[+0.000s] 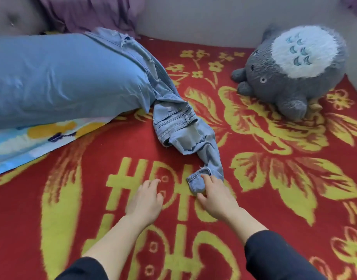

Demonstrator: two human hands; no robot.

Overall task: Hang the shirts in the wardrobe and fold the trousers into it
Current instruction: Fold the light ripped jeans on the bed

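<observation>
Single jeans (174, 118), diagonal, far left to near, right hand (214, 196) pinching hem (196, 182)

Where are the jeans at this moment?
In the head view the jeans lie mid-frame on the red blanket, running from beside the blue pillow down to the right hand, which pinches one hem.

A bed is spread with a red blanket (117, 138) patterned in yellow flowers. A blue pillow (62, 77) lies on it, a flowered sheet (32, 142) under the pillow, purple cloth (89, 13) behind it. Right of the pillow sits a grey plush toy (294, 77), against a pale grey wall (193, 17).
</observation>
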